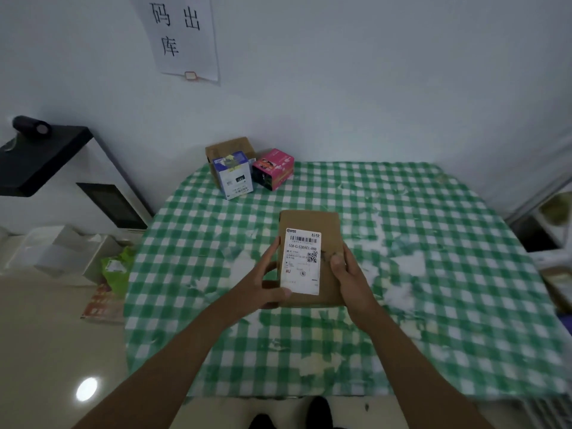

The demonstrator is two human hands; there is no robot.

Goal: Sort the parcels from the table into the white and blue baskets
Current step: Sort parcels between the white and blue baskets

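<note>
A flat brown cardboard parcel (312, 222) with a white shipping label facing up is held over the middle of the green-checked table (433, 274). My left hand (266, 283) grips its left edge, thumb on the lower left corner. My right hand (345, 270) grips its right edge, thumb on top. At the table's far left corner stand three more parcels: a brown box (227, 147), a white and blue box (233, 174) and a pink box (274, 168). A white basket (62, 252) holding a green packet (119, 267) sits on the floor to the left.
A black shelf (40, 156) and a white cabinet stand at the left wall. A paper sign (182, 35) hangs on the wall. A red printed item (102, 305) lies on the floor by the table. White containers (554, 218) sit at the right edge.
</note>
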